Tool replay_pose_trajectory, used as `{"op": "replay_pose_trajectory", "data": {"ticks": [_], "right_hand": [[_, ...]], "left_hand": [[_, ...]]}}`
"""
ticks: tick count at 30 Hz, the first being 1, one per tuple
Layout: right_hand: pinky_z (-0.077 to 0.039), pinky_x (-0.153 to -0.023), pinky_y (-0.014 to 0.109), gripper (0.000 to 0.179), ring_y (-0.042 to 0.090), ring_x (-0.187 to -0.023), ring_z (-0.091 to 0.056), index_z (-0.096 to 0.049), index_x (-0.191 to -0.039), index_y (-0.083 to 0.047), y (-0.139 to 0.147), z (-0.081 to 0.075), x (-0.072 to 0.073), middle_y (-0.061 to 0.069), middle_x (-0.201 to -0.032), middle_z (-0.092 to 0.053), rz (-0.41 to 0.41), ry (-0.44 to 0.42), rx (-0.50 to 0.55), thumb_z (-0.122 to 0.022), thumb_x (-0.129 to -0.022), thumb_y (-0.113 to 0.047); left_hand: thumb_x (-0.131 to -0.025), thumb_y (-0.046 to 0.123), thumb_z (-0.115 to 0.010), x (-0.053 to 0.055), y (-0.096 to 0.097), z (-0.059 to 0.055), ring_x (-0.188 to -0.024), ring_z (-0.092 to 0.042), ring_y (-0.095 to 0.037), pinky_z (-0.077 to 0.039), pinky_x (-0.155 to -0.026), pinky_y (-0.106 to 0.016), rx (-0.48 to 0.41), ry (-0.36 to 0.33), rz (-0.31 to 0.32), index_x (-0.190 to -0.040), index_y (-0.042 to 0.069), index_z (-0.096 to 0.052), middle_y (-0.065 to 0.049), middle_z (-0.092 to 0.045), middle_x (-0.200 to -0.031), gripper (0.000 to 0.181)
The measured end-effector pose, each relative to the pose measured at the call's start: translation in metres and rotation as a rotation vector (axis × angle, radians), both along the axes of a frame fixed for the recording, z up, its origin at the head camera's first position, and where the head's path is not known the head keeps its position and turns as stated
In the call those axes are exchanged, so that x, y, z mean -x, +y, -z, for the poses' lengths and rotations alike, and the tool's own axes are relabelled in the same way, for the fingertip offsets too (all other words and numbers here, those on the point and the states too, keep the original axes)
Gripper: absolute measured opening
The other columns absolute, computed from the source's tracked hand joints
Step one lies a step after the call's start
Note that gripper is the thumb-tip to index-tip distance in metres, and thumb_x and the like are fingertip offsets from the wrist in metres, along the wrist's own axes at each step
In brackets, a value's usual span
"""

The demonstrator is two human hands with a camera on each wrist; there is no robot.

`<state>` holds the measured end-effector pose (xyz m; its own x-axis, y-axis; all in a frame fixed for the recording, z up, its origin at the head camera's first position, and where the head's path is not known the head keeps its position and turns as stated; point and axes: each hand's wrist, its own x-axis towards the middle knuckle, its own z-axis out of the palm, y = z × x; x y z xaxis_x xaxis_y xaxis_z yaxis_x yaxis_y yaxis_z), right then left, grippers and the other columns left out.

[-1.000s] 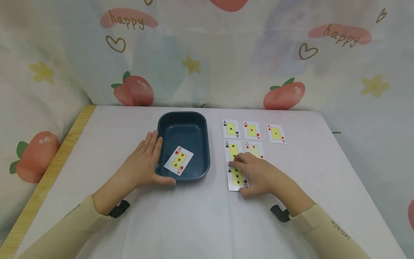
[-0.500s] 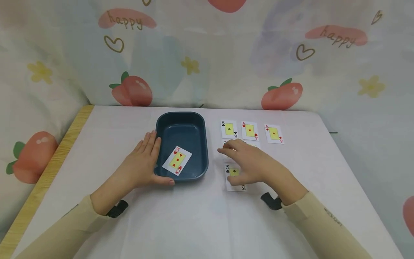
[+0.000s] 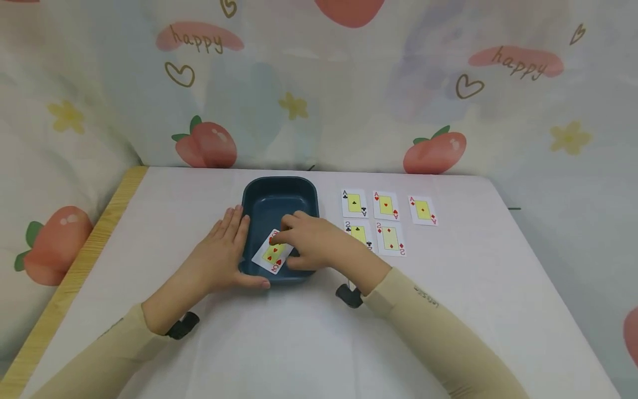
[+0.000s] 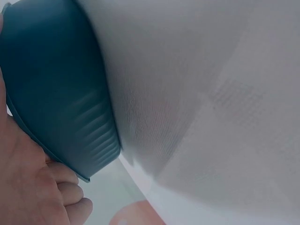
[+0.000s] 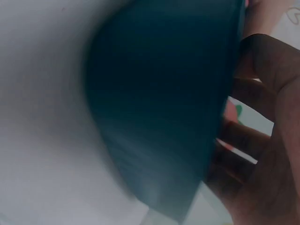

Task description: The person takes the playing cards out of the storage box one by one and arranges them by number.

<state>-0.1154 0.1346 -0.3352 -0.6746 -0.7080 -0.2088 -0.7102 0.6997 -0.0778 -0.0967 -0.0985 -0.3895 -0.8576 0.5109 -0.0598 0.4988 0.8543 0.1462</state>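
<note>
A dark teal rectangular tray (image 3: pixel 247 197) stands on the table with a three of hearts card (image 3: pixel 264 257) lying face up inside. My left hand (image 3: pixel 216 255) rests along the tray's left side, fingers straight and thumb at the near edge. Over the tray's right rim reaches my right hand (image 3: pixel 314 242), its index finger over the card's upper part and the thumb spread apart from it. Whether that finger touches the card cannot be told. In the right wrist view, the tray's outer wall (image 5: pixel 159 93) hides the fingertips.
Right of the tray lie face-up cards: ace of clubs (image 3: pixel 354 203), ace of hearts (image 3: pixel 386 205), ace of diamonds (image 3: pixel 422 210), two of clubs (image 3: pixel 358 233) and two of diamonds (image 3: pixel 391 238). My right arm covers most of another card below them. A patterned cloth (image 3: pixel 349 88) hangs behind.
My right hand has let go of the three of spades in the card rows and moved left, over the tray. The left hand stays by the tray.
</note>
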Motion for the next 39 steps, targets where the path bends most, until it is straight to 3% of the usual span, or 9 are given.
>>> {"op": "replay_pose_trajectory", "data": {"ticks": [4,9,16,22,28,34,39], "right_hand": [[-0.053,-0.090,0.033,0.044,0.018,-0.112,-0.053,-0.063,-0.135,-0.035,-0.019,0.015,0.008,-0.001,-0.129,-0.060,-0.009,-0.031,-0.079,-0.068,-0.091,-0.041],[-0.052,-0.096,0.037,0.047,0.020,-0.122,-0.054,-0.062,-0.135,-0.031,-0.032,0.030,0.015,0.001,-0.139,-0.056,-0.016,-0.059,-0.108,-0.069,-0.091,-0.046],[-0.046,-0.107,0.042,0.070,0.024,-0.135,-0.046,-0.055,-0.139,-0.024,-0.036,0.037,0.028,0.004,-0.152,-0.043,0.015,0.009,-0.093,-0.077,-0.081,-0.054],[-0.047,-0.106,0.041,0.094,0.023,-0.128,-0.050,-0.044,-0.150,-0.018,-0.041,0.036,0.037,0.006,-0.144,-0.048,0.080,-0.017,-0.124,-0.083,-0.073,-0.056],[-0.049,-0.103,0.039,0.093,0.020,-0.117,-0.052,-0.050,-0.145,-0.014,-0.046,0.037,0.041,0.007,-0.135,-0.054,0.110,-0.053,-0.137,-0.087,-0.069,-0.053],[-0.045,-0.107,0.042,0.098,0.022,-0.116,-0.050,-0.046,-0.147,-0.015,-0.045,0.041,0.043,0.008,-0.135,-0.054,0.112,-0.068,-0.150,-0.085,-0.066,-0.055],[-0.047,-0.098,0.037,0.085,0.019,-0.106,-0.044,-0.053,-0.136,-0.019,-0.041,0.041,0.046,0.005,-0.126,-0.049,0.107,-0.073,-0.114,-0.086,-0.065,-0.052]], "left_hand": [[-0.057,0.103,-0.040,0.000,-0.002,0.002,-0.152,-0.005,-0.044,-0.019,-0.120,-0.056,-0.001,0.013,0.010,-0.155,-0.008,-0.017,-0.028,-0.005,-0.164,0.150],[-0.058,0.104,-0.038,0.001,-0.004,0.003,-0.152,-0.005,-0.044,-0.020,-0.120,-0.056,-0.017,0.019,0.025,-0.155,-0.008,-0.016,-0.028,-0.004,-0.164,0.150],[-0.058,0.103,-0.040,0.001,-0.004,0.003,-0.152,-0.004,-0.043,-0.019,-0.120,-0.056,-0.030,0.013,0.022,-0.156,-0.007,-0.014,-0.028,-0.003,-0.164,0.149],[-0.057,0.103,-0.040,0.001,-0.003,0.001,-0.152,-0.006,-0.044,-0.020,-0.120,-0.056,-0.027,0.012,0.016,-0.155,-0.008,-0.016,-0.028,-0.005,-0.164,0.150],[-0.056,0.104,-0.037,0.001,-0.001,0.001,-0.152,-0.006,-0.043,-0.020,-0.120,-0.055,-0.022,0.008,0.019,-0.155,-0.008,-0.017,-0.027,-0.005,-0.164,0.151],[-0.055,0.105,-0.035,0.001,-0.001,0.000,-0.152,-0.007,-0.043,-0.021,-0.120,-0.055,-0.007,0.016,0.016,-0.155,-0.008,-0.018,-0.028,-0.006,-0.164,0.152],[-0.056,0.105,-0.035,0.000,-0.001,-0.002,-0.152,-0.007,-0.044,-0.021,-0.120,-0.055,-0.003,0.024,0.017,-0.155,-0.008,-0.019,-0.028,-0.007,-0.164,0.151]]}}
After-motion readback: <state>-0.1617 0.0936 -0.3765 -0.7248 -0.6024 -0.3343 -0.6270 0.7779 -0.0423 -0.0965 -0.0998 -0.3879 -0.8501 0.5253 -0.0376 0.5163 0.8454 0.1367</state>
